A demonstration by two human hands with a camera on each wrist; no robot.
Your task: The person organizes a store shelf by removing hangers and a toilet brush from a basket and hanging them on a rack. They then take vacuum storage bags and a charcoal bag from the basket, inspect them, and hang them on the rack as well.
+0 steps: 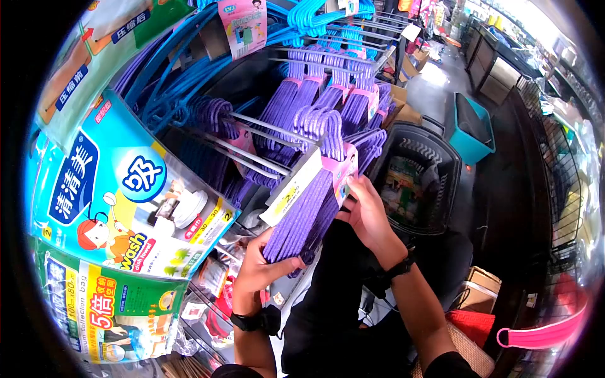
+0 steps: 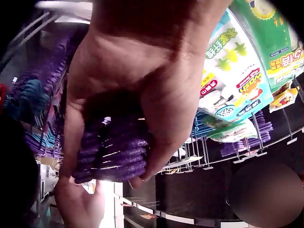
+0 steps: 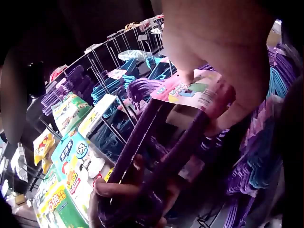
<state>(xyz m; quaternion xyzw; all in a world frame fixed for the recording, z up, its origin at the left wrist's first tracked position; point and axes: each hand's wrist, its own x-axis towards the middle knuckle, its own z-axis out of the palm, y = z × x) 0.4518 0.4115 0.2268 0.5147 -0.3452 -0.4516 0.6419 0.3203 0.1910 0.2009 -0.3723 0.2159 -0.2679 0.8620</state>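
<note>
We see a bundle of purple hangers (image 1: 302, 217) held between both hands in front of a shop rack. The left hand (image 1: 261, 264) grips the lower end of the bundle from below, fingers curled round the stacked purple bars; the left wrist view shows those fingers wrapped tight over the bars, with the thumb on the near side. The right hand (image 1: 365, 211) sits at the upper end, just right of the bundle, its fingers pinching the pink paper label (image 1: 343, 176) that bands the hangers together. The hooks of the bundle hang on or just beside a metal peg (image 1: 277, 129) of the rack; we cannot tell which. A yellow price tag (image 1: 291, 189) lies along the bundle's left edge.

More purple hangers (image 1: 315, 94) and blue hangers (image 1: 170, 82) hang on the rack above. Packets with printed wrappers (image 1: 120, 189) hang to the left. A black basket (image 1: 419, 183) stands on the floor beyond the right hand.
</note>
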